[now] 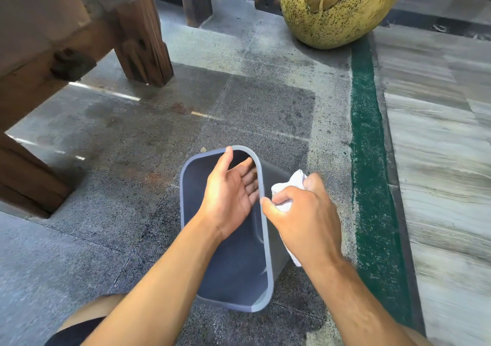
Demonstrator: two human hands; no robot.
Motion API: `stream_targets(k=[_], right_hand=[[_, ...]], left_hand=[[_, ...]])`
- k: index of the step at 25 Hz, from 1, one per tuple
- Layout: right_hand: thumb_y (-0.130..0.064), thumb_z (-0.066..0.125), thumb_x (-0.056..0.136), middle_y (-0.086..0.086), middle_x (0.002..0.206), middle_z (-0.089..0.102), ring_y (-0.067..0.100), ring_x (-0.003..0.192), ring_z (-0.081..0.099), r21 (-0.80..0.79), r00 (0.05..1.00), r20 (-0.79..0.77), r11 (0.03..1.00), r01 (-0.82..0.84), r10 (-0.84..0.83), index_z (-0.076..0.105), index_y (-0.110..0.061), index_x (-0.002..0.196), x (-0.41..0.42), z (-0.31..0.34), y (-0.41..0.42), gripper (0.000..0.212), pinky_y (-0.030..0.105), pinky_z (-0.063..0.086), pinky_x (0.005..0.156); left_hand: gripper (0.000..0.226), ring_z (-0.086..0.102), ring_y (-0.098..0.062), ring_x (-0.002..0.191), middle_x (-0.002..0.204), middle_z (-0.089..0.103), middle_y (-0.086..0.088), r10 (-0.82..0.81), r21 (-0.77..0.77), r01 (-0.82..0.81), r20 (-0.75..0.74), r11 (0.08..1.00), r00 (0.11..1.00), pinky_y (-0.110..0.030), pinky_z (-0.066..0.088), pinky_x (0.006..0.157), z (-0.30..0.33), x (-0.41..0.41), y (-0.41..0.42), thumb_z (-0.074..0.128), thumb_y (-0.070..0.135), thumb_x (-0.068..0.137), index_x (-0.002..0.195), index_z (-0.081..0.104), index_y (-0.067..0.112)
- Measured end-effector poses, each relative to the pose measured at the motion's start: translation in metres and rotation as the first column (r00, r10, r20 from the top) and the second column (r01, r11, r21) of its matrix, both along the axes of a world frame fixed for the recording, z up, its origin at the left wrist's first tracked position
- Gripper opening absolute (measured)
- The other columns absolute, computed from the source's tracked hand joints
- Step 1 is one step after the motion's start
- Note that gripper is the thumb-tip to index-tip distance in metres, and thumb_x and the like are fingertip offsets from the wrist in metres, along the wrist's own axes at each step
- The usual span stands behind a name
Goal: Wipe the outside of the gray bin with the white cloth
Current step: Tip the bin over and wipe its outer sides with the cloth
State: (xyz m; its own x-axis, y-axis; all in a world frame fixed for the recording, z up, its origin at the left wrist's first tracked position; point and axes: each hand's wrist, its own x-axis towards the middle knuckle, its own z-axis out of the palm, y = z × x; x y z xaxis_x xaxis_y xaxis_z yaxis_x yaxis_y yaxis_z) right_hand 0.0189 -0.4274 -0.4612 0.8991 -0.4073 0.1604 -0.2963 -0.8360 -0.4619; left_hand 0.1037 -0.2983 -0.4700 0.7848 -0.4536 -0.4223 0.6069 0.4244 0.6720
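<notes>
The gray bin (189, 212) stands on the floor below me, tilted so its open mouth faces up toward the camera. My left hand (231, 194) reaches into the mouth, palm up, with its fingers against the inside of the right wall and the thumb near the far rim. My right hand (300, 212) is closed around the bunched white cloth (288, 186) and presses it on the bin's outer right wall, just past the rim. A tail of cloth hangs below that wrist.
Heavy wooden table legs (143, 42) stand at the upper left. A large yellow speckled pot (337, 8) sits at the top right. A green floor strip (369, 159) runs down the right, with pale planks beyond it. My knee (87, 316) shows at the bottom left.
</notes>
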Motion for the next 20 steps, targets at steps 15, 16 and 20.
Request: stream_targets(k=[15,16,20], right_hand=[[-0.047,0.063,0.093,0.003,0.099,0.05,0.028,0.066,0.063,-0.084,0.993,-0.099,0.995,0.057,-0.065,0.071,-0.018,0.071,0.016,-0.01,-0.026,0.036,0.036,0.054,0.061],[-0.047,0.063,0.094,0.003,0.099,0.051,0.025,0.066,0.061,-0.075,0.991,-0.108,0.995,0.069,-0.077,0.072,-0.019,0.07,0.019,-0.011,-0.035,0.037,0.036,0.054,0.062],[-0.044,0.066,0.093,0.002,0.095,0.05,0.015,0.063,0.052,-0.053,0.992,-0.092,0.995,0.083,-0.088,0.07,-0.018,0.065,0.025,-0.016,-0.057,0.038,0.029,0.037,0.057]], left_hand=[[0.045,0.076,-0.03,0.099,0.099,0.081,-0.011,0.063,0.461,-0.226,0.342,0.858,0.938,-0.052,0.054,0.101,0.002,-0.007,-0.008,0.046,0.046,0.102,0.102,0.075,0.011],[0.034,0.074,-0.029,0.091,0.089,0.079,-0.005,0.044,0.662,-0.434,0.518,0.611,0.854,-0.05,0.056,0.094,-0.001,-0.003,0.004,0.052,0.042,0.097,0.093,0.073,0.015],[0.049,0.06,-0.034,0.109,0.122,0.064,-0.019,-0.177,0.947,-0.241,0.28,0.213,0.944,-0.042,0.048,0.097,-0.026,0.026,0.053,0.074,0.032,0.084,0.126,0.06,0.011]])
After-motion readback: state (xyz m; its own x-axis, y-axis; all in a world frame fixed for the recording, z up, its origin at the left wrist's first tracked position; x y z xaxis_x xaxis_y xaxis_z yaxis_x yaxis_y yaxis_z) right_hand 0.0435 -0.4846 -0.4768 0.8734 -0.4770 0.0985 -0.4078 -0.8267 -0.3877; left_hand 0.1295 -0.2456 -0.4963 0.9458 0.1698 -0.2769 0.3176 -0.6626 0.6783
